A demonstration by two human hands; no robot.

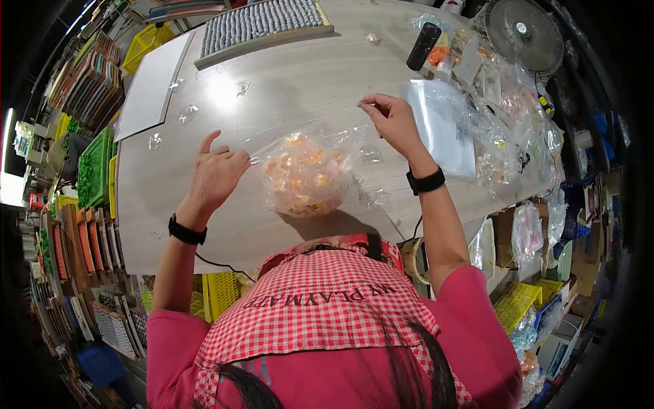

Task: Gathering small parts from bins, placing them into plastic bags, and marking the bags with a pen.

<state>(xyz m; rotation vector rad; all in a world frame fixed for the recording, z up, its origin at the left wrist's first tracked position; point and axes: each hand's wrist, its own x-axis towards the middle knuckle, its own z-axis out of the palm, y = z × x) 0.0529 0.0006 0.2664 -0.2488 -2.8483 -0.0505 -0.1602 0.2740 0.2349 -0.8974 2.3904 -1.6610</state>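
A clear plastic bag filled with small orange-and-white pieces sits on the table in front of me. The pieces look individually wrapped, but their kind cannot be made out. To its left, my left hand pinches the bag's edge between thumb and a finger, with the index finger raised. Up and to the right of the bag, my right hand is closed in a pinch, seemingly on the far end of the bag's stretched, see-through mouth. Both wrists wear black bands.
A grey-ribbed tray lies at the table's far edge, near a white board. Flat clear bags and a heap of filled bags cover the right side. Behind them are a black cylinder and a fan.
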